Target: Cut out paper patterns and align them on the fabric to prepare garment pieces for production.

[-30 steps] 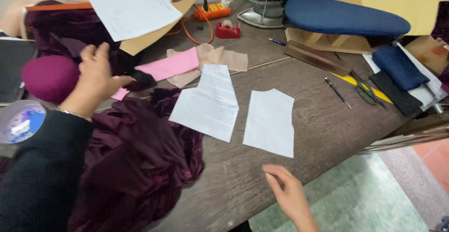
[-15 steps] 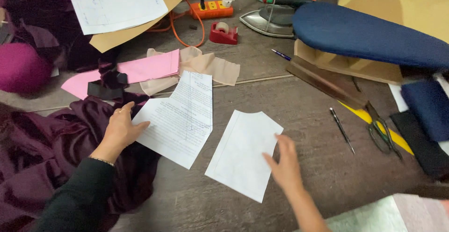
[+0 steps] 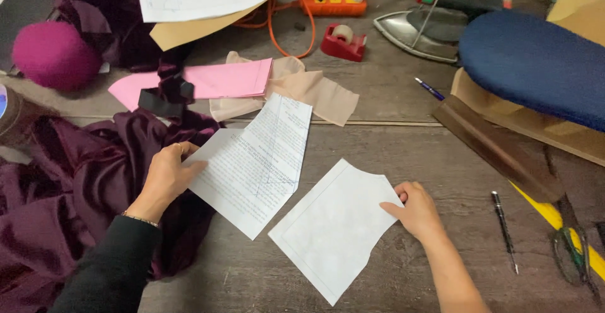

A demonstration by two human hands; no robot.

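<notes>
Laying out paper pattern pieces on a wooden table (image 3: 403,143), looks like. Left hand (image 3: 165,175) is pinching the edge of the printed pattern piece (image 3: 255,162), right where it overlaps the dark purple fabric (image 3: 75,180). Right hand (image 3: 414,209) has its fingers on the right edge of the plain white pattern piece (image 3: 331,228), thumb on top, gripping or pinning it flat, hard to say which. Both pieces lie side by side mid-table, nearly touching. My guess: paper is cut and out, but nothing's placed on the fabric yet, which sits bunched up at the left. Pen (image 3: 504,228) and scissors (image 3: 570,253) lie untouched off to the right, iron (image 3: 419,29) at the back.
</notes>
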